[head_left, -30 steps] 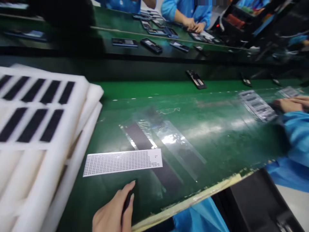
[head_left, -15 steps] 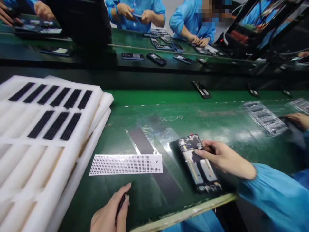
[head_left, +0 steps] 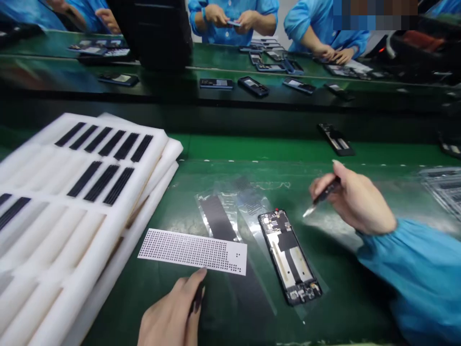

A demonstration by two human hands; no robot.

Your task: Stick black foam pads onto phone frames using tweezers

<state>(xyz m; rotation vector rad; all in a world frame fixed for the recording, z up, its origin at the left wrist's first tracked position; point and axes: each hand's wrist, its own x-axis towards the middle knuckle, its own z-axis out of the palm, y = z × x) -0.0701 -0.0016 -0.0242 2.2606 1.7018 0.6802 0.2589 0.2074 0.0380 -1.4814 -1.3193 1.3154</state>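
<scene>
My left hand [head_left: 175, 310] is closed around a small dark object, mostly hidden, its fingertips at the lower edge of a white sheet of black dots [head_left: 190, 251]. My right hand [head_left: 355, 197] grips a dark-handled blade tool [head_left: 321, 196], its pale tip pointing down and left, above the bench and apart from the phone. An opened phone [head_left: 290, 257] with bare inner parts lies tilted between the hands. Dark strips in clear film [head_left: 218, 216] lie under and behind the dotted sheet.
White foam trays [head_left: 144, 168] holding black strips are stacked at the left. Another opened phone [head_left: 335, 139] lies behind my right hand. More phones [head_left: 216, 83] line the raised shelf. Co-workers' hands [head_left: 232, 18] work beyond it. Clear plastic trays [head_left: 444, 190] lie far right.
My right hand has lifted off the phone and moved up and right, showing the blade tool. My left hand is now at the dotted sheet, which is tilted differently. The view has shifted.
</scene>
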